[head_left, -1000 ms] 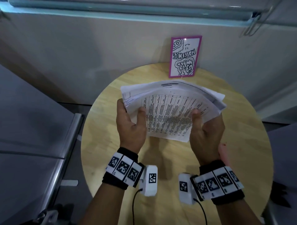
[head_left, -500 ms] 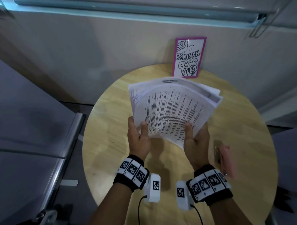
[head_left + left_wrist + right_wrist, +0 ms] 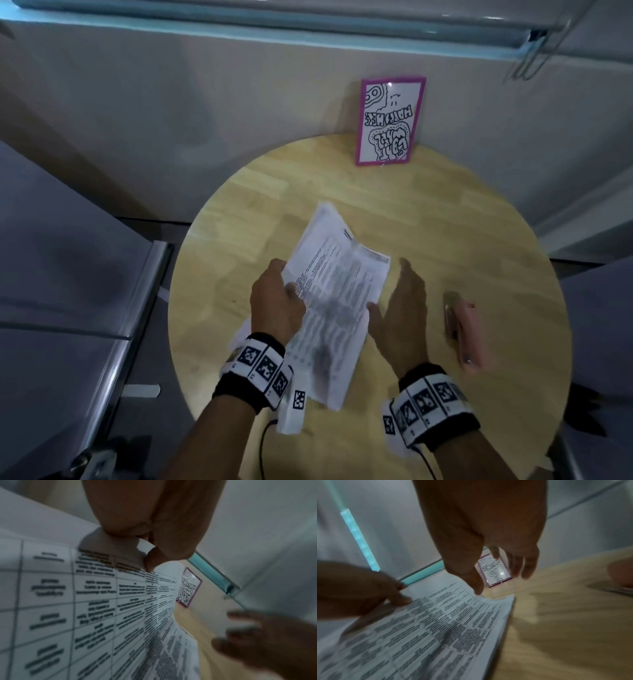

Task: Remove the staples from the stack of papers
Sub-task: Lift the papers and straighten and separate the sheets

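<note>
A stack of printed papers point(image 3: 337, 301) with a table of text lies lengthwise over the round wooden table point(image 3: 239, 219). My left hand point(image 3: 277, 301) grips the stack's left edge, thumb on top; in the left wrist view the thumb and fingers point(image 3: 150, 559) pinch the papers point(image 3: 96, 608). My right hand point(image 3: 400, 308) hovers just right of the stack with straight fingers, holding nothing; in the right wrist view its fingertips point(image 3: 477, 588) are above the papers' point(image 3: 436, 628) far corner. No staple is visible. A pink stapler-like tool point(image 3: 462, 332) lies on the table to the right.
A pink-framed card with black doodles point(image 3: 390, 120) leans on the wall at the table's far edge. A grey cabinet with a metal rail point(image 3: 130, 329) stands to the left. Bare tabletop shows around the papers.
The stack has come down from being held up with both hands and turned lengthwise. My right hand has let go of it and moved off to the right; the left hand still holds it.
</note>
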`<move>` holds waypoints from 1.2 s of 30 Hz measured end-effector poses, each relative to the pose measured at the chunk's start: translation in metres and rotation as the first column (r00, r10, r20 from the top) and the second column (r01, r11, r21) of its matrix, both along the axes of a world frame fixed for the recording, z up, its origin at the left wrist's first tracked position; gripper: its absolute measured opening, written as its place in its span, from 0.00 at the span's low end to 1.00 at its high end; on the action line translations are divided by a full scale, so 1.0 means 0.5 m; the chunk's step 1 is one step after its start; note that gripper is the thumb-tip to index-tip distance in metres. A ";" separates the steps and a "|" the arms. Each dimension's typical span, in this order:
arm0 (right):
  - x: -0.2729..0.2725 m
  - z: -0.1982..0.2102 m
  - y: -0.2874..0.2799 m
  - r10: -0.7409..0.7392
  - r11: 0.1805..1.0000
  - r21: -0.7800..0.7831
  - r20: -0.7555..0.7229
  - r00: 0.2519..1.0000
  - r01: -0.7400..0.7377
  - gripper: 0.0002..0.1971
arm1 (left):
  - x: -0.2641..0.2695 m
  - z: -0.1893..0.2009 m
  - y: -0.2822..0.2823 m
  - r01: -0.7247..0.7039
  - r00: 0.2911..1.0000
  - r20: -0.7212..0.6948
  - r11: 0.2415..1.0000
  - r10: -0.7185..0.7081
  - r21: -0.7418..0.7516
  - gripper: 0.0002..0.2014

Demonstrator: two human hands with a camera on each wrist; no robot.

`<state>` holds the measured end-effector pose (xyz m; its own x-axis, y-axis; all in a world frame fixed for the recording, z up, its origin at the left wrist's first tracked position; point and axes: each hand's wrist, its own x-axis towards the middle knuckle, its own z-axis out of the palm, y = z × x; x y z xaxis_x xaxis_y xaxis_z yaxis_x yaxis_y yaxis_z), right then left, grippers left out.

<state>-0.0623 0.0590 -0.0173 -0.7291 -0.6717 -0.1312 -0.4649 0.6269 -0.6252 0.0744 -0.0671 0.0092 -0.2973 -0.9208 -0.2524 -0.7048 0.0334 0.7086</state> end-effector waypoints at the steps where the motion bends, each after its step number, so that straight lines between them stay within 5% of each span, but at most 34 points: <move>1: 0.012 0.002 0.003 0.087 0.995 -0.029 -0.140 0.986 -0.092 0.44 | 0.003 -0.003 0.006 0.050 0.998 0.032 0.998 -0.049 -0.049 0.17; 4: 0.046 0.022 -0.013 0.371 0.917 0.054 -0.485 0.792 -0.396 0.45 | 0.002 0.003 0.025 0.281 0.956 0.146 0.937 -0.254 -0.206 0.08; 7: 0.065 0.038 -0.047 0.499 0.841 0.129 -0.561 0.661 -0.525 0.29 | -0.011 0.015 0.046 0.517 0.849 0.285 0.810 -0.445 -0.277 0.08; 11: 0.046 0.085 -0.085 0.649 0.759 0.276 -0.395 0.651 -0.590 0.14 | -0.009 0.013 0.058 0.554 0.830 0.292 0.761 -0.475 -0.336 0.14; 13: 0.033 0.106 -0.095 0.751 0.652 0.418 -0.243 0.614 -0.633 0.11 | 0.001 0.005 0.056 0.553 0.832 0.284 0.750 -0.476 -0.363 0.15; 16: 0.016 0.123 -0.096 0.772 0.617 0.467 -0.204 0.602 -0.633 0.10 | 0.017 0.003 0.059 0.590 0.807 0.319 0.704 -0.497 -0.396 0.14; 20: -0.012 0.131 -0.078 0.763 0.622 0.453 -0.163 0.626 -0.639 0.13 | 0.063 0.013 0.036 0.387 0.921 0.167 0.777 -0.352 -0.496 0.05; 23: -0.062 0.125 -0.066 0.647 0.756 0.234 -0.123 0.753 -0.611 0.18 | 0.112 -0.005 0.011 0.000 0.999 -0.031 0.906 -0.015 -0.424 0.24; 25: -0.094 0.122 -0.055 0.518 0.852 -0.024 -0.110 0.849 -0.523 0.17 | 0.133 -0.009 0.003 -0.245 0.966 -0.147 0.934 0.212 -0.259 0.41; 28: -0.123 0.117 -0.044 0.348 0.892 -0.303 -0.010 0.937 -0.334 0.11 | 0.129 -0.004 0.004 -0.310 0.898 -0.265 0.933 0.351 0.185 0.50; 31: -0.114 0.112 -0.036 0.282 0.852 -0.487 0.119 0.952 -0.191 0.09 | 0.107 -0.002 0.005 -0.174 0.776 -0.515 0.907 0.366 0.383 0.40; 36: -0.076 0.092 -0.024 0.233 0.788 -0.614 0.216 0.948 -0.054 0.05 | 0.058 0.034 -0.004 -0.177 0.624 -0.748 0.973 0.227 0.147 0.17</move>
<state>-0.1000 0.0468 0.0289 -0.6144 -0.7736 0.1550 -0.2788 0.0291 -0.9599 0.1032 -0.0692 0.0264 -0.2146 -0.9737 -0.0766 0.0935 -0.0986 0.9907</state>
